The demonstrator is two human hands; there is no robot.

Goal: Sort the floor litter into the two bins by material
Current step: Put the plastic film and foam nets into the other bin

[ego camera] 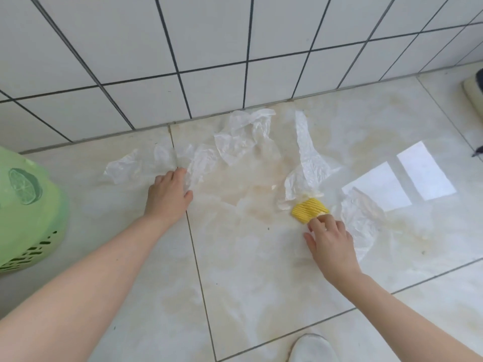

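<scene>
We looked down on a glossy marble-pattern floor that met a white tiled wall at the far side. Thin clear plastic litter lay scattered across the floor: one flat sheet at the far left, a crumpled sheet close to the wall in the middle, a long strip running from the wall toward the near right, and another crumpled piece at the right.

The left hand lay palm down on the floor, fingers reaching onto the edge of a clear sheet; we could not tell whether they had curled round it or only pressed on it.

The right hand reached for a yellow ribbed foam sleeve that lay on the floor at the near end of the long strip. Its fingertips touched the sleeve's near edge, fingers loosely bent, with no firm grip visible.

A pale green perforated bin with a lime picture stood at the left edge, well apart from the litter. A white shoe showed at the near edge. A cream-coloured object was cut off at the far right.
</scene>
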